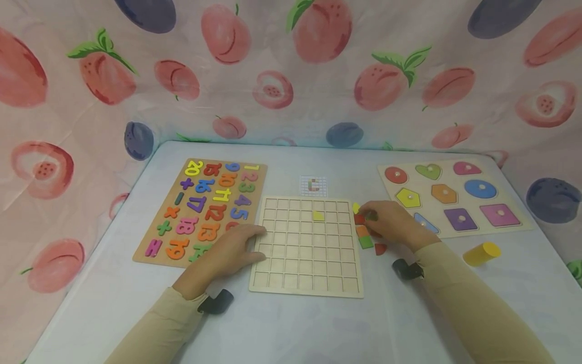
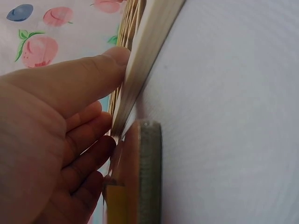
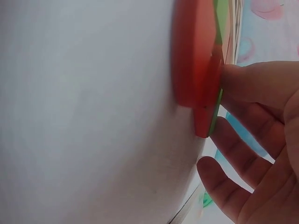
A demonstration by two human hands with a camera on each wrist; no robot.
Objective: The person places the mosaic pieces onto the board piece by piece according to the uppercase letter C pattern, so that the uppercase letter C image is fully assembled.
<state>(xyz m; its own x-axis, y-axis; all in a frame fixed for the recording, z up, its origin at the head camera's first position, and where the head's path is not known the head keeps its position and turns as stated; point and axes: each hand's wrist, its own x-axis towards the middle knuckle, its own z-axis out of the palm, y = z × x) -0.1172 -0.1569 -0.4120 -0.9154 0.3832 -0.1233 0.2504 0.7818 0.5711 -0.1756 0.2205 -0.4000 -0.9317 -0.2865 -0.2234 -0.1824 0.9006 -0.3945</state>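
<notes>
A wooden grid board lies mid-table with a yellow square piece in one of its upper cells. My left hand rests at the board's left edge, thumb and fingers relaxed; in the left wrist view the thumb touches the board's side. At the right edge, my right hand pinches a small green piece just over the loose pieces. Beside it lie a yellow piece, a red piece, an orange piece, a green square and a red quarter-round piece.
A small printed pattern card lies beyond the board. To the left is a number puzzle board, partly under my left hand. A shape puzzle board with knobbed pieces lies at the right, and a yellow cylinder is nearer me.
</notes>
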